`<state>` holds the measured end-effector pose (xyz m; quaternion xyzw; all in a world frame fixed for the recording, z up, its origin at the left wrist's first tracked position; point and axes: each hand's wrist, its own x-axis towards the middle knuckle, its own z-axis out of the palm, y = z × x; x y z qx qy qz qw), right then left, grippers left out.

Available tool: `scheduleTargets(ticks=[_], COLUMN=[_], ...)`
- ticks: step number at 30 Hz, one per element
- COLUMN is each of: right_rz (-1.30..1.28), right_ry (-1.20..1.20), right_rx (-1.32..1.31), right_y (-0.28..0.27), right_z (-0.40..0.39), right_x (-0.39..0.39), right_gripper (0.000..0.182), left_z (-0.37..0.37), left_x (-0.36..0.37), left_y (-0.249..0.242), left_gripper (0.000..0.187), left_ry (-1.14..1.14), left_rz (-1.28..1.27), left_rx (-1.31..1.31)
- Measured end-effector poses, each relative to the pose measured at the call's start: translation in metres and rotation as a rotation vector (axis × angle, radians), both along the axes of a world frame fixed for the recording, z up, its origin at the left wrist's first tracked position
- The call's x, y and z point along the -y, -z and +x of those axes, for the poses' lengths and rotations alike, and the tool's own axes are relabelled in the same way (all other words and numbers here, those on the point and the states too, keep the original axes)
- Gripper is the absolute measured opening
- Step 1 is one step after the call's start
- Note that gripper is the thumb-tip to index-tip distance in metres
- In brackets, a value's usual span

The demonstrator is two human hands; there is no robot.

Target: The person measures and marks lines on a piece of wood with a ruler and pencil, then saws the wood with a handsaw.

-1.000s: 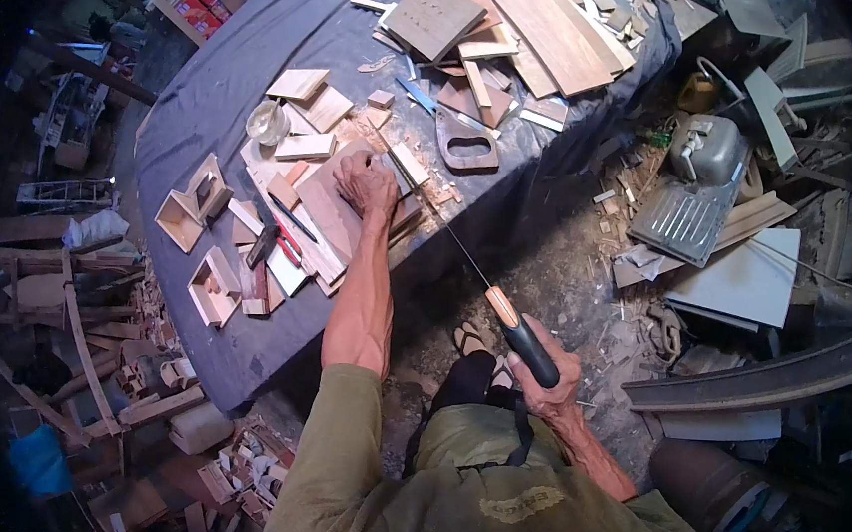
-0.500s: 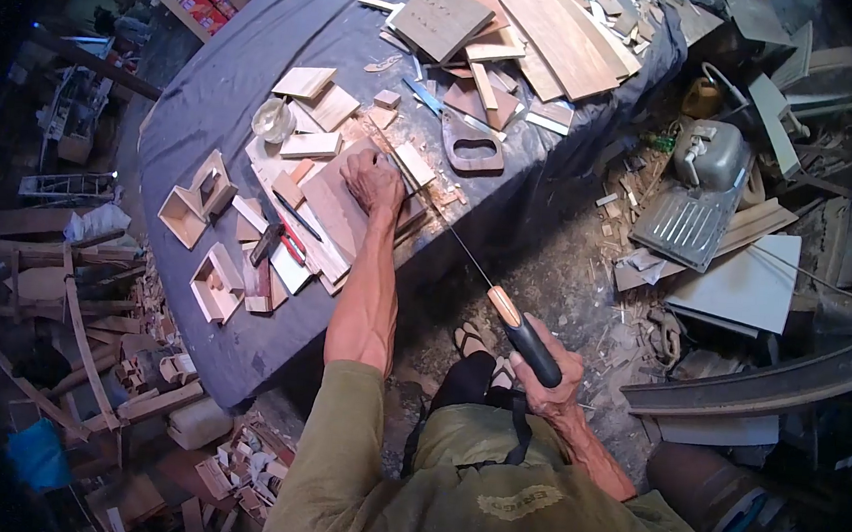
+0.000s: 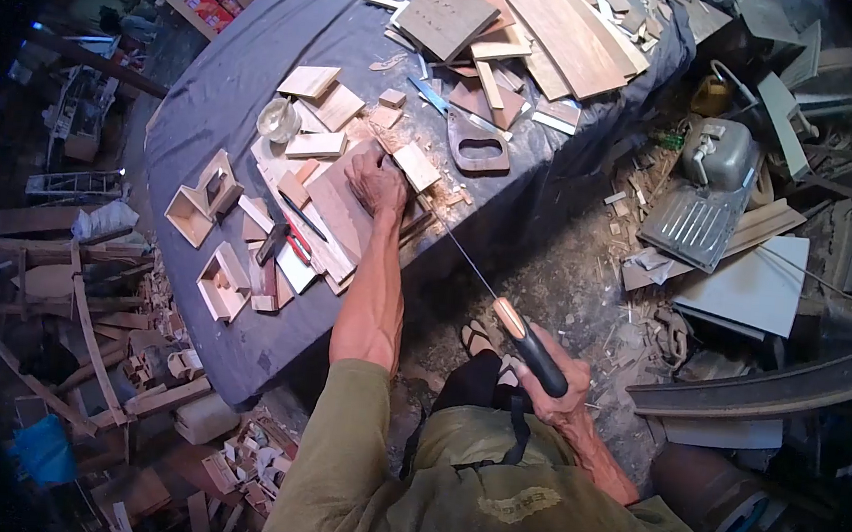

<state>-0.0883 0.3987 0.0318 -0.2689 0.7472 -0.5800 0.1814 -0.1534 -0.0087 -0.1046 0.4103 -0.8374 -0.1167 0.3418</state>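
My right hand [image 3: 559, 385] is wrapped around the black and wood handle of a handsaw [image 3: 533, 352]. Its thin blade [image 3: 469, 259] slants up and left to the table edge, where it meets the wood near my left hand. With fingers curled, my left hand [image 3: 379, 182] presses down on a brown wooden board [image 3: 336, 204]; its fingertips are partly hidden. Just right of those fingers a small pale wood block [image 3: 416, 166] lies beside the blade line, with sawdust around it.
On the cloth-covered table [image 3: 250, 82] lie another handsaw [image 3: 477, 148], a clear jar [image 3: 277, 120], red-handled pliers [image 3: 298, 244], small wooden boxes [image 3: 225, 282] and stacked boards [image 3: 564, 37]. A metal sink [image 3: 696, 207] and scrap wood stand on the floor at right.
The pale block beside the blade has tipped or turned and shows a wider face. My right hand and the saw handle are slightly lower; the whole view has shifted a little. My left hand stays on the board.
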Motion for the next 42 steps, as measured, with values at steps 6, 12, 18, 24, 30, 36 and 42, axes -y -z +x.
scheduleTargets(ticks=[6, 12, 18, 24, 30, 36, 42], right_rz=[-0.043, -0.043, -0.073, -0.018, -0.005, 0.008, -0.061], right_ry=[0.004, -0.041, -0.026, -0.023, -0.012, 0.014, 0.094], right_rx=[-0.113, -0.12, -0.182, -0.093, -0.197, 0.022, -0.011], right_y=[-0.002, 0.006, -0.003, 0.001, -0.01, -0.01, -0.008], right_z=[0.001, -0.014, -0.008, -0.021, -0.011, -0.026, -0.021], right_x=[-0.001, 0.019, -0.006, 0.028, -0.001, 0.031, 0.016], right_gripper=[0.052, 0.056, 0.059, 0.057, 0.056, 0.057, 0.055], left_z=[0.003, 0.001, 0.004, 0.001, 0.0, 0.003, 0.002], left_x=[0.01, 0.009, 0.02, 0.01, 0.0, 0.002, -0.001], left_y=[0.012, 0.01, 0.026, 0.014, 0.001, 0.001, 0.001], left_gripper=[0.018, 0.018, 0.017, 0.018, 0.018, 0.021, 0.016], left_ry=[0.044, 0.005, 0.085, -0.006, -0.008, 0.015, -0.023], left_rz=[-0.018, 0.034, -0.025, 0.022, 0.029, 0.021, 0.073], left_rx=[-0.002, 0.056, -0.01, 0.046, 0.002, 0.03, -0.029])
